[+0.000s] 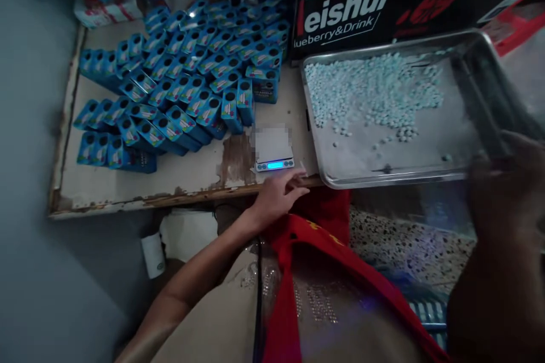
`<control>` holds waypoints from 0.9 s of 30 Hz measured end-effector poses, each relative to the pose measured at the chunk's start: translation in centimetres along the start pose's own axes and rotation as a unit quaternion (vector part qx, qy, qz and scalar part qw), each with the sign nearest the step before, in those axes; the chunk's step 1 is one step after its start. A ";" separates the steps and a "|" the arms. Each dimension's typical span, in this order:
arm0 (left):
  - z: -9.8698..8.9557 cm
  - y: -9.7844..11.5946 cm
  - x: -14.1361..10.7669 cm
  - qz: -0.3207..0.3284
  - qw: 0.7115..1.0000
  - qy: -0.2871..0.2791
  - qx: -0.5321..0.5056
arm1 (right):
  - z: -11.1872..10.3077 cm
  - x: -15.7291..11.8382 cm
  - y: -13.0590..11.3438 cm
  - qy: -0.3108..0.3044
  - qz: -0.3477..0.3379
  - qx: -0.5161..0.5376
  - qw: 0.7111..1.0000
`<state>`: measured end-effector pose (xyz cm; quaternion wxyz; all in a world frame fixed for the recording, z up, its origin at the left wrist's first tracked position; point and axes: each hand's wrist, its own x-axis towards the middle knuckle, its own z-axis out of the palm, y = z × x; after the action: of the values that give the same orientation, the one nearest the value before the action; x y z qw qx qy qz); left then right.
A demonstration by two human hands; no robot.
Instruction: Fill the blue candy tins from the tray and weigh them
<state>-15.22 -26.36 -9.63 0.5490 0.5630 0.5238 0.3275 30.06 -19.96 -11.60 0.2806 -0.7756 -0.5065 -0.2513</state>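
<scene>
Grip, left hand (pixel 276 198): fingers slightly curled and loosely parted, just in front of the digital scale (pixel 273 144); whether they touch it cannot be told. Grip, right hand (pixel 511 187): blurred, well to the right of the scale, at the right end of the metal tray (pixel 430 142); how its fingers close cannot be told.

Digital scale, one: white, flat-topped, near the table's front edge, its display (pixel 275 165) lit blue.

Metal tray, one: rectangular, shallow, right of the scale, bearing many small, round, pale blue-green pellets (pixel 366 88), densest along its far side, a few scattered nearer.

Small cartons (pixel 183 85), many: blue, a dark round mark on most tops, standing in close rows left of and beyond the scale.

Cardboard box (pixel 340 17), one: black, white lettering "eishui", beyond the scale to its right.

Table (pixel 102 190), one: off-white, paint worn away in brown patches, beneath the scale.

Red cloth (pixel 283 283), one: on the person's front, nearer than the scale.
</scene>
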 end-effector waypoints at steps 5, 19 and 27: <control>-7.0 -0.8 -5.3 -0.004 0.989 0.128 0.072 | -3.2 -1.4 -13.3 -0.102 -0.181 0.196 0.958; -12.4 -6.5 -3.4 0.141 0.887 0.343 0.274 | 5.7 0.9 -34.0 -0.270 -0.318 0.331 0.846; -13.1 -8.5 -2.9 0.156 0.840 0.392 0.339 | 8.5 1.7 -38.8 -0.336 -0.300 0.303 0.840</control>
<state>-30.17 -26.79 -14.78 0.0136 0.6128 0.6789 0.4042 -4.38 -0.17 -9.54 0.2252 -0.4983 -0.8288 0.1188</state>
